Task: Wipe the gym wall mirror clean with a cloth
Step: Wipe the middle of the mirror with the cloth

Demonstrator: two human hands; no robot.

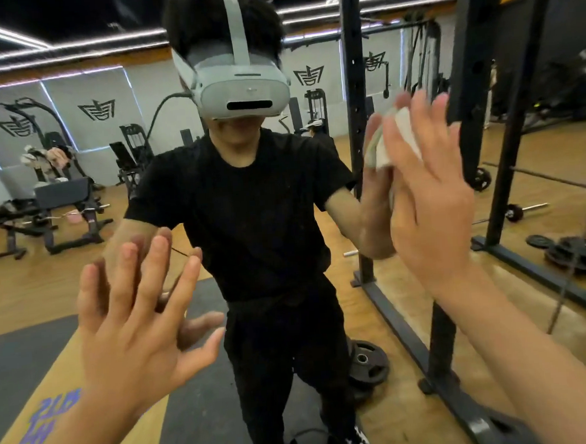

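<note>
The wall mirror (75, 166) fills almost the whole view and reflects me, dressed in black, with the gym behind. My right hand (427, 193) lies flat with straight fingers and presses a pale folded cloth (383, 147) against the glass at upper right. Part of the cloth shows past my fingers and thumb. My left hand (136, 320) is spread open at lower left, palm against the mirror, fingers apart, meeting its own reflection. It holds nothing.
A black squat rack upright (506, 140) stands just right of my right hand, its base rail (441, 377) running along the floor. Weight plates (581, 252) lie on the wooden floor at right. Benches and machines appear only in reflection.
</note>
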